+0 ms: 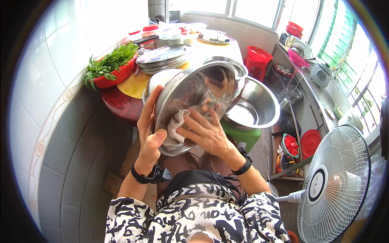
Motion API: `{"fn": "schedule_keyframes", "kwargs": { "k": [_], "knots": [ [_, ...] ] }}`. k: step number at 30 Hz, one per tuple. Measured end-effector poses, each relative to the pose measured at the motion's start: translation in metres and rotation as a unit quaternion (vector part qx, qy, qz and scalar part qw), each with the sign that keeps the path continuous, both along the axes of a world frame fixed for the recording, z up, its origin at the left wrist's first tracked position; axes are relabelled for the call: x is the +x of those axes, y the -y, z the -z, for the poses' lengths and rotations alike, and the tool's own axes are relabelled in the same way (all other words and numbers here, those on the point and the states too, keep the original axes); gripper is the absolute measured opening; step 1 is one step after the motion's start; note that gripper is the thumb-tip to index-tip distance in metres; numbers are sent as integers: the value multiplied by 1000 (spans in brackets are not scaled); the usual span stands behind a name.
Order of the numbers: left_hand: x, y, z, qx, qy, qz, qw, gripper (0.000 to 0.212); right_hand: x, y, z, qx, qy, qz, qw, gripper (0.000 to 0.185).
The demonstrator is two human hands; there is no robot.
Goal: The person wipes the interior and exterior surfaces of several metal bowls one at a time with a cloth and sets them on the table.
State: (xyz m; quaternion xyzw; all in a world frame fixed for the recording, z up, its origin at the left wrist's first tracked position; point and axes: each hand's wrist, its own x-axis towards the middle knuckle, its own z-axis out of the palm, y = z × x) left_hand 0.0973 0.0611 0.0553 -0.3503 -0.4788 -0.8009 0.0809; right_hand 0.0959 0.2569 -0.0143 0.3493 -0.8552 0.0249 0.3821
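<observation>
A shiny stainless steel basin (197, 71) is tilted up before me, its open side facing me. My left hand (150, 133) grips its left rim, thumb at the inner edge and fingers behind. Inside the basin, my right hand (206, 130) presses a whitish cloth (177, 126) against the lower wall with its fingers. Behind the tilted basin, more metal bowls (226, 62) stand on the table. To the right, a large steel basin (264, 104) rests on a green plastic stool (243, 133).
A red basin of leafy greens (111, 68) and stacked metal plates (164, 57) sit on the round table (117, 104). A red stool (258, 59) is beyond. At right stand a shelved counter (316, 103) and a white fan (334, 182); a tiled wall (45, 79) bounds the left.
</observation>
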Motion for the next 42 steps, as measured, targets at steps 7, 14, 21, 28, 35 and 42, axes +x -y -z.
{"fn": "schedule_keyframes", "kwargs": {
  "k": [7, 14, 21, 28, 35, 42],
  "knots": [
    [-2, -3, 0, 12, 6, -24, 1000, 98, -8, -13, -2, -66, -99, 93, 989, 42],
    [-1, -25, 13, 51, -24, -37, 998, 112, 10, 11, -13, -76, -87, 51, 992, 45],
    [3, -49, 63, -62, -100, -65, 991, 133, 42, 21, -20, -210, 105, -1, 972, 49],
    [4, -25, 60, -79, -228, -198, 950, 122, 42, 42, -13, -231, 125, -139, 955, 61],
    [1, -12, 22, 1, -86, -63, 994, 105, 14, 17, -5, -109, 37, -53, 992, 61],
    [-3, 3, -1, -58, -55, -71, 994, 92, -14, -14, 6, -57, -97, 144, 983, 37]
  ]
}}
